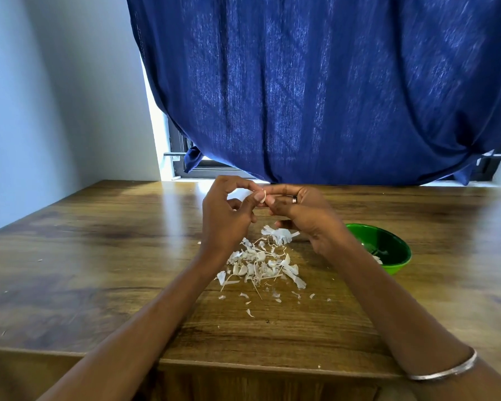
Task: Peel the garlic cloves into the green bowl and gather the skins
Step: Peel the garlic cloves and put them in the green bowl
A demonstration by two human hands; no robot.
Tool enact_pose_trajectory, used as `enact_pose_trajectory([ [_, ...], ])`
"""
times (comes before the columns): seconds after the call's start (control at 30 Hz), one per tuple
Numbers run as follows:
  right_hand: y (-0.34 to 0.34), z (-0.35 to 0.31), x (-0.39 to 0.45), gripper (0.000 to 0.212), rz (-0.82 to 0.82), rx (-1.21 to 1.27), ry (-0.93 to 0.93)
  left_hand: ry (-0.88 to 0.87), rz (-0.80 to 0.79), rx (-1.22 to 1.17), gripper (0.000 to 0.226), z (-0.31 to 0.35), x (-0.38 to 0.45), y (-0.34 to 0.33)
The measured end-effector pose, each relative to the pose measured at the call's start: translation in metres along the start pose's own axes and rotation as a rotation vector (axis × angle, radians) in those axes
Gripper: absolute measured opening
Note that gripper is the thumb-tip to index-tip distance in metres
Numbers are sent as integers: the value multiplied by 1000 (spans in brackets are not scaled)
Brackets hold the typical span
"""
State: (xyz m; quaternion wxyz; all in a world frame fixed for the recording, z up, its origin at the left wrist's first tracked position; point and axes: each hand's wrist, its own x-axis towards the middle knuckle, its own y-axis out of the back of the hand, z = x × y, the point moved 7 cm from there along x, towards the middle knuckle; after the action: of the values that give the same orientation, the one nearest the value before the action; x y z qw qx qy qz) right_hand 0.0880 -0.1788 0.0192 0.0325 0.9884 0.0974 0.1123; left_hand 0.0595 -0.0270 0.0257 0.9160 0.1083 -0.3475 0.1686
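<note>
Between both raised hands, a garlic clove (261,196) was pinched by the left hand (226,215) and right hand (301,218). Below them, skins (261,264) were scattered on the table (99,241); the green bowl (388,250) sat just right of the right wrist.

Daylight through curtain (330,91) gap – glare on table (99,241) – sharp focus, wide-angle edge bending.

pale garlic clove (261,196) — pinched aloft, green bowl (394,256) right
</note>
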Motion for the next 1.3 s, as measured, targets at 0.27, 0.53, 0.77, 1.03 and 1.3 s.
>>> enact_pose_trajectory([
  [0.27,-1,-1,0,12,0,-17,17,17,-109,-2,4,-4,-1,-8],
  [0.53,2,-1,1,10,38,71,20,-48,-140,-11,7,5,-4,-10],
  [0.77,-1,-2,-2,14,-48,171,-31,-47,-101,-44,9,8,-4,-5],
  [1.03,-1,-5,-3,11,-69,74,-18,-40,-146,-8,14,8,-6,-5],
  [1.3,-4,-5,-6,9,-67,64,-24,-69,-148,49,20,7,-7,-5],
])
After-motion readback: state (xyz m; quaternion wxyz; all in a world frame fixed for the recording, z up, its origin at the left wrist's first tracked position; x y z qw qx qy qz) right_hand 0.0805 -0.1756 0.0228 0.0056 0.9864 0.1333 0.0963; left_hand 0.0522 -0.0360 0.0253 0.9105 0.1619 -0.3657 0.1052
